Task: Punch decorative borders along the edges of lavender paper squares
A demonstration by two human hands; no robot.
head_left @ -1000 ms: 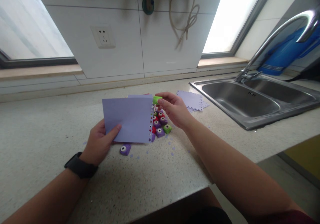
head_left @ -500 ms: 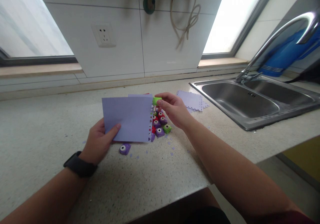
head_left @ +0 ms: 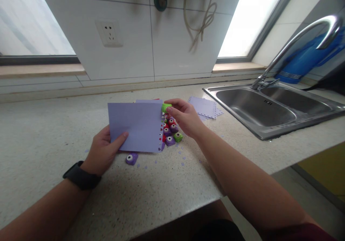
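Note:
A purple sheet of paper [head_left: 137, 126] is held up by my left hand [head_left: 104, 149], thumb in front and fingers behind. Small shaped holes run down the sheet's right edge. My right hand [head_left: 185, 117] pinches a green craft punch [head_left: 166, 107] at the sheet's upper right corner. Behind and right of the sheet lie several red, purple and green punches, among them a green one [head_left: 178, 137] and a purple one [head_left: 170, 140]. One more purple punch [head_left: 132, 158] sits below the sheet's lower edge. Small purple paper bits are scattered around.
Purple sheets with punched edges [head_left: 203, 107] lie on the speckled counter [head_left: 161, 194] beyond my right hand. At the right is a steel double sink [head_left: 256, 104] with a tap [head_left: 293, 41], and a blue pitcher [head_left: 302, 61] behind it. The tiled wall has a socket [head_left: 109, 33].
The whole view has shifted a little, so things appear slightly further left. Both hands keep their hold, and the green punch stays at the sheet's upper right corner.

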